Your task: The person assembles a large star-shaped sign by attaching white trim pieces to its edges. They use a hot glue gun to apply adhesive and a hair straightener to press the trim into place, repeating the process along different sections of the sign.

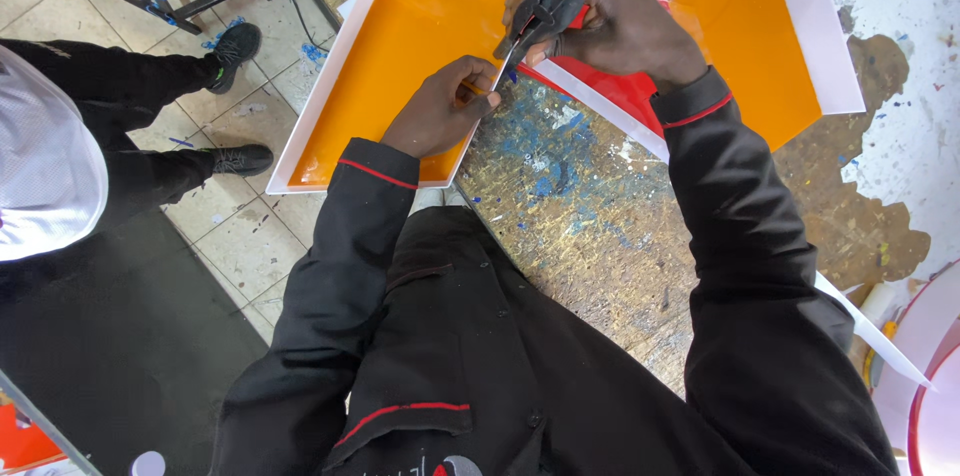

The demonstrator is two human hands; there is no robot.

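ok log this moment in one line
right hand: grips black tool | left hand: presses orange white-rimmed panel | tool tip at rim

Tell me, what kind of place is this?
Probably a sign-making workshop: a paint-spattered workbench, big orange panels with white rims, and a black hand tool held in the right hand.

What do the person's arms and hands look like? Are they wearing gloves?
No gloves: both hands are bare. The left hand and right hand come out of long black jacket sleeves. Each sleeve has a thin red line around the cuff, and the jacket front has red trim too.
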